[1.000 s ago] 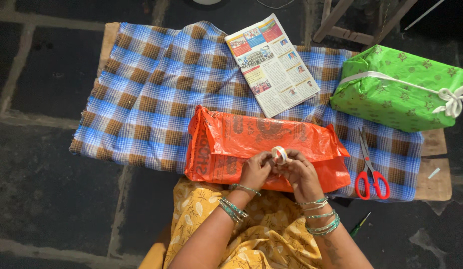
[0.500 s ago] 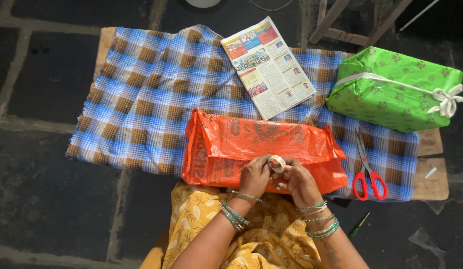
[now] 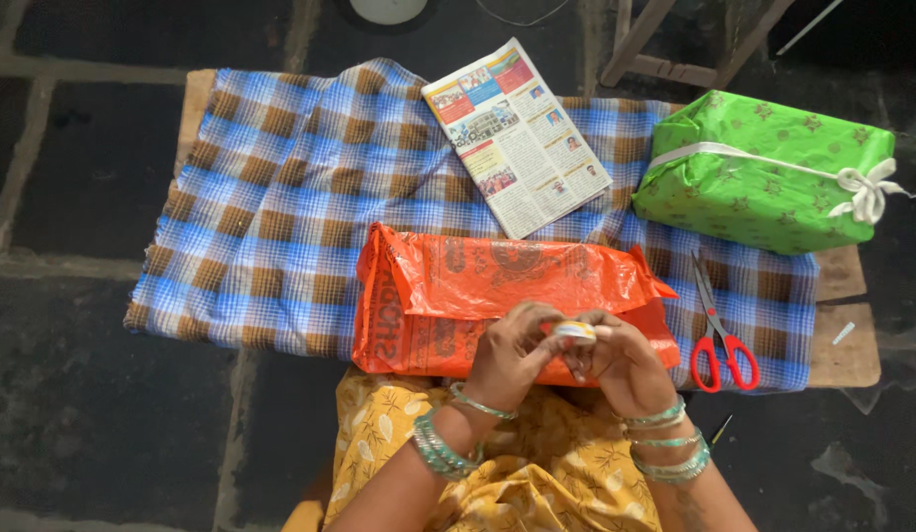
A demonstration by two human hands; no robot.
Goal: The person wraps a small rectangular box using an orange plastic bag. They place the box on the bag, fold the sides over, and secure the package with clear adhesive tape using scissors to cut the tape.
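Observation:
My left hand (image 3: pixel 512 357) and my right hand (image 3: pixel 621 363) meet over the near edge of a box wrapped in orange plastic (image 3: pixel 458 291). Between their fingertips they hold a small roll of tape (image 3: pixel 574 330). The orange box lies on a blue and brown checked cloth (image 3: pixel 281 212) spread over a low wooden table. Both wrists wear green bangles. My lap in yellow patterned fabric (image 3: pixel 517 473) shows below.
A folded newspaper (image 3: pixel 515 138) lies at the back of the cloth. A green wrapped box with a white ribbon bow (image 3: pixel 763 172) sits at the right. Red-handled scissors (image 3: pixel 719 340) lie right of the orange box. Dark stone floor surrounds the table.
My hands have shifted slightly along the box's near edge while turning the tape roll. The view has tilted a little; the other objects stay put.

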